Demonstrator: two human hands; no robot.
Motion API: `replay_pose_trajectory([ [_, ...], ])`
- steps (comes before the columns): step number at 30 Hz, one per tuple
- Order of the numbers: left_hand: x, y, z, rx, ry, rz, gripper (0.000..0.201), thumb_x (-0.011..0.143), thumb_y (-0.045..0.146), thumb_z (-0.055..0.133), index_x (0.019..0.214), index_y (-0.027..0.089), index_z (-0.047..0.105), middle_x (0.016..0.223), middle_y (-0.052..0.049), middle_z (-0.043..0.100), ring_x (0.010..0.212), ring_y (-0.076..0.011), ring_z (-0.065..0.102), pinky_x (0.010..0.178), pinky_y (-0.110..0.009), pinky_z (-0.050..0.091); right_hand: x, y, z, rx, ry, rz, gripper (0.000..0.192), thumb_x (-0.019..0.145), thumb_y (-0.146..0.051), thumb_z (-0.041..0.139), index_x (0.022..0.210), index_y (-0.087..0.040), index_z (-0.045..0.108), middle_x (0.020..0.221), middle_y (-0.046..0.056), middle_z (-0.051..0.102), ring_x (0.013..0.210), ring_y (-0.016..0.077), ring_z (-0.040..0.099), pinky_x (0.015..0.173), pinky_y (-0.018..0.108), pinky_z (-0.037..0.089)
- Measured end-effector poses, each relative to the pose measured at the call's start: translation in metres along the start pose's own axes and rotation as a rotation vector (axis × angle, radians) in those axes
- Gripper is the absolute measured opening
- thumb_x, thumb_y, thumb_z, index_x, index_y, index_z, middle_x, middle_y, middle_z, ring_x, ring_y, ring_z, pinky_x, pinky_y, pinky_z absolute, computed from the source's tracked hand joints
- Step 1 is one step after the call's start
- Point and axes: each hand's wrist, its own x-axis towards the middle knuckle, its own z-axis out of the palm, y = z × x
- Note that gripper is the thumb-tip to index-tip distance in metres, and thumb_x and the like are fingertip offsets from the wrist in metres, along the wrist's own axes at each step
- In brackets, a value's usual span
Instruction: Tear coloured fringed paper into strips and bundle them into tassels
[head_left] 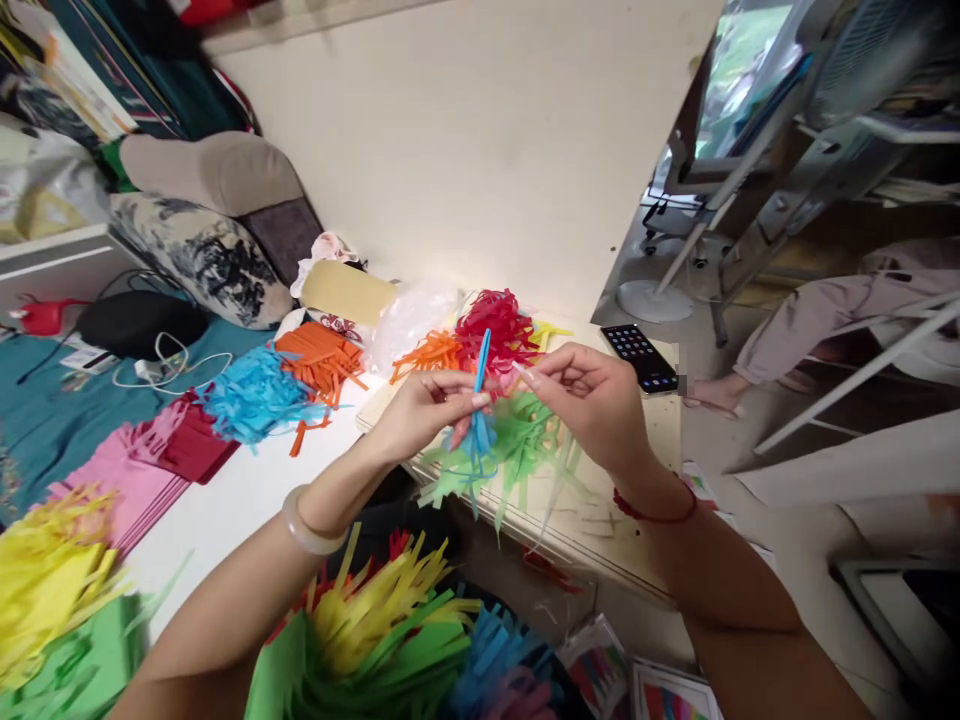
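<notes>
Blue strip: a narrow strip of light blue cut paper [480, 395] stands nearly upright between the two hands, its lower end hanging in loose loops over the green paper below.
Left hand: the left hand [424, 410], with a pale jade-like bangle [311, 525] on the wrist, has its fingers pinched together on the blue strip near its middle.
Right hand: the right hand [592, 400], a thin red cord bracelet [652, 512] at the wrist, has thumb and forefinger closed toward the same strip from the other side; whether they actually grip it, I cannot tell.
Beneath: a loose heap of green fringed paper [525, 440] lies on a low pale wooden table [660, 430] right under the hands.
Behind: a tangled red paper bundle [499, 325] and orange strips [427, 352] sit just beyond the fingertips; a black smartphone [640, 355] with a lit screen lies at the table's far right corner.
Left side: blue fringed paper [251, 395], stacked orange sheets [319, 355], dark red and pink sheets [150, 465] and yellow fringes [45, 565] lie spread on a white surface.
Foreground: a mixed bunch of yellow, green and blue fringes [390, 630] sits near the person's lap.
Far right: another person's leg and bare foot [780, 340] rest on the floor.
</notes>
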Motion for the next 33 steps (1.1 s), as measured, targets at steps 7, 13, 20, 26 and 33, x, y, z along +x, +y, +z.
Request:
replay_pose_trajectory([
  [7, -0.013, 0.0, 0.022, -0.09, 0.111, 0.06, 0.017, 0.07, 0.024, 0.077, 0.081, 0.012, 0.071, 0.048, 0.004, 0.058, 0.036, -0.0068, 0.051, 0.036, -0.017, 0.045, -0.006, -0.002, 0.008, -0.078, 0.014, -0.05, 0.013, 0.073, -0.02, 0.064, 0.064, -0.017, 0.055, 0.054, -0.003, 0.057, 0.046, 0.0062, 0.048, 0.043, 0.019, 0.036],
  [13, -0.015, -0.002, 0.025, -0.025, 0.109, 0.118, 0.012, 0.072, 0.022, 0.075, 0.081, 0.014, 0.07, 0.052, 0.004, 0.057, 0.039, -0.0068, 0.052, 0.038, -0.018, 0.048, -0.006, 0.002, 0.007, -0.146, 0.045, -0.072, 0.014, 0.073, -0.019, 0.064, 0.063, -0.017, 0.054, 0.052, -0.004, 0.053, 0.046, 0.0062, 0.046, 0.043, 0.019, 0.036],
  [20, -0.017, -0.002, 0.022, 0.287, 0.162, 0.257, 0.014, 0.077, 0.029, 0.071, 0.084, 0.017, 0.071, 0.056, 0.004, 0.055, 0.042, -0.0064, 0.051, 0.041, -0.018, 0.043, -0.007, 0.0, 0.003, -0.075, 0.012, -0.064, 0.008, 0.076, -0.02, 0.067, 0.069, -0.017, 0.063, 0.061, -0.001, 0.064, 0.047, 0.0077, 0.054, 0.044, 0.021, 0.041],
  [26, -0.019, 0.006, 0.017, 0.764, 0.198, 0.515, 0.015, 0.085, 0.027, 0.062, 0.092, 0.016, 0.07, 0.068, -0.002, 0.064, 0.056, -0.0096, 0.056, 0.053, -0.02, 0.045, -0.005, 0.001, 0.001, -0.014, -0.019, -0.026, 0.007, 0.075, -0.023, 0.071, 0.078, -0.018, 0.067, 0.057, -0.001, 0.065, 0.048, 0.0101, 0.058, 0.045, 0.022, 0.044],
  [33, -0.026, 0.011, 0.021, 1.248, 0.231, 0.727, 0.019, 0.092, 0.019, 0.05, 0.103, 0.014, 0.064, 0.075, -0.004, 0.065, 0.063, -0.0118, 0.057, 0.056, -0.022, 0.043, -0.005, 0.001, 0.0, 0.019, -0.106, -0.007, 0.005, 0.077, -0.022, 0.067, 0.078, -0.017, 0.067, 0.057, -0.002, 0.061, 0.047, 0.0081, 0.052, 0.045, 0.021, 0.042],
])
